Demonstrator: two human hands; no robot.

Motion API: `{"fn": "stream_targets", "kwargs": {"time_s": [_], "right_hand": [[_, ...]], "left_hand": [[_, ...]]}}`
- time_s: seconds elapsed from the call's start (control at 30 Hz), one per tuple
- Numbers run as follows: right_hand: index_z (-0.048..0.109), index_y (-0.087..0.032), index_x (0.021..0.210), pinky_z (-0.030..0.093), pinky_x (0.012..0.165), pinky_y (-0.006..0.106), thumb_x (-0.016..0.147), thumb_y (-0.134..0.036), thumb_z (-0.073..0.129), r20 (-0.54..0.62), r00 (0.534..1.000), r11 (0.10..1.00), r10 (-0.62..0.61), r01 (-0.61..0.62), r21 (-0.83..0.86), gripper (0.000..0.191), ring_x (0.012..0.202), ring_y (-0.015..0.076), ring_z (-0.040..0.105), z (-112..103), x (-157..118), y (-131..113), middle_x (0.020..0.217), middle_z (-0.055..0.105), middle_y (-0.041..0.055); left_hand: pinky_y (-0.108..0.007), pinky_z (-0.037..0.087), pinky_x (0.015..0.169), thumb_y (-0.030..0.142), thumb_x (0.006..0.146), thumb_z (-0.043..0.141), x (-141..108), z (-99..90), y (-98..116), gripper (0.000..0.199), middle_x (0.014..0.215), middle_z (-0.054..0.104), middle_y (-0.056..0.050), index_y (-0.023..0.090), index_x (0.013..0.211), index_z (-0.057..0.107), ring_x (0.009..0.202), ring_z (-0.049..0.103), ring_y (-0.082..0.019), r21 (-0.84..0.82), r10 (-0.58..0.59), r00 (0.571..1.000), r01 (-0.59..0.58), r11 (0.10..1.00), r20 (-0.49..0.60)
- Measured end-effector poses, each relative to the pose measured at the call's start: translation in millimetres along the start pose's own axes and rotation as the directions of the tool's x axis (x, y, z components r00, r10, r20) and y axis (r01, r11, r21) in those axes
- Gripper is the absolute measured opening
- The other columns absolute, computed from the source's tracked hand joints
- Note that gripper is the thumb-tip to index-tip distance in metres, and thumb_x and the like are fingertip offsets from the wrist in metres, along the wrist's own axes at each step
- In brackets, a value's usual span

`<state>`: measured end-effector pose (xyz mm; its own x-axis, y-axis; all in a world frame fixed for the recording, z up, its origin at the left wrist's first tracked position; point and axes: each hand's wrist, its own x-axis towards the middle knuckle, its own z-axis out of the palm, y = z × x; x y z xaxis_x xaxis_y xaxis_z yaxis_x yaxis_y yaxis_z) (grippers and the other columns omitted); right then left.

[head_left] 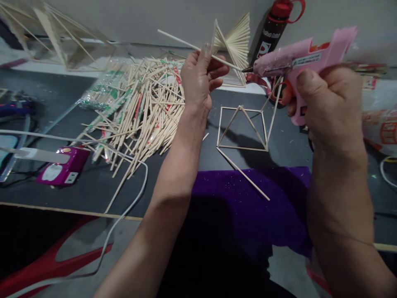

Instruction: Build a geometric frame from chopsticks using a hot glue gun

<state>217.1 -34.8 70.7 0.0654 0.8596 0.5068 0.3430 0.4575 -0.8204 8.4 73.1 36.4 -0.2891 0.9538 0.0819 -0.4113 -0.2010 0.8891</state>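
Between thumb and fingers, my left hand (pixel 198 72) pinches a thin wooden stick (pixel 180 40), held in the air and slanting down to the right. My right hand (pixel 322 95) grips a pink hot glue gun (pixel 307 62), its index finger at the orange trigger. The gun's nozzle (pixel 248 70) meets or nearly meets the stick's right end. Below, on the dark table, stands a frame of joined sticks (pixel 242 147) with a square outline and slanted pieces. One more stick (pixel 243 174) slants from its near left corner across a purple cloth (pixel 248 207).
A big heap of loose sticks (pixel 155 111) and plastic-wrapped bundles (pixel 105 82) lies left of my left arm. A fan-like stick model (pixel 235 45) and a dark bottle (pixel 273 31) stand behind. A magenta power socket (pixel 63 165) and a white cable (pixel 144 178) are at left.
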Motion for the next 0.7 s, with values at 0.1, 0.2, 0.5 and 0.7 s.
{"fn": "stream_targets", "kwargs": {"time_s": [0.1,0.2,0.5,0.7], "right_hand": [[0.073,-0.018,0.071,0.027,0.046,0.023,0.108,-0.04,0.068,0.017,1.0,0.997,0.023,-0.022,-0.069,0.043,0.044,0.0074,0.046,-0.9,2.4,7.1,0.056,0.057,-0.0027],[0.074,-0.015,0.073,0.028,0.052,0.023,0.107,-0.034,0.064,-0.006,1.0,0.996,0.0,-0.001,-0.091,0.04,0.047,0.0068,0.048,-1.1,4.8,13.9,0.059,0.059,-0.002],[0.07,-0.024,0.067,0.023,0.043,0.032,0.103,-0.041,0.07,-0.098,0.992,0.997,-0.079,0.081,0.011,0.039,0.045,0.0135,0.045,0.7,5.9,5.6,0.061,0.062,0.003],[0.071,-0.024,0.071,0.026,0.044,0.032,0.103,-0.035,0.067,-0.067,0.997,0.999,-0.033,0.034,0.019,0.034,0.045,0.0138,0.044,-0.2,4.8,-2.9,0.063,0.064,0.004]], "left_hand": [[-0.023,0.051,0.048,0.067,0.109,0.074,1.5,-2.3,-3.6,0.046,0.094,0.085,-0.002,0.029,0.085,0.062,0.082,0.082,-0.018,-0.023,0.01,0.998,-0.009,1.0,0.065],[-0.025,0.055,0.049,0.069,0.099,0.086,3.7,-5.6,-4.9,0.047,0.094,0.084,-0.002,0.03,0.084,0.064,0.086,0.083,-0.021,-0.021,0.003,0.996,-0.001,1.0,0.084],[-0.022,0.053,0.055,0.023,0.107,0.077,2.3,-17.6,-5.7,0.024,0.078,0.075,0.002,0.026,0.084,0.072,0.078,0.075,-0.014,0.236,0.051,0.995,-0.071,0.969,0.091],[-0.025,0.055,0.061,0.024,0.1,0.08,6.3,-33.4,-21.7,0.027,0.078,0.076,0.004,0.029,0.076,0.072,0.076,0.068,-0.014,0.401,0.084,0.965,-0.182,0.898,0.25]]}}
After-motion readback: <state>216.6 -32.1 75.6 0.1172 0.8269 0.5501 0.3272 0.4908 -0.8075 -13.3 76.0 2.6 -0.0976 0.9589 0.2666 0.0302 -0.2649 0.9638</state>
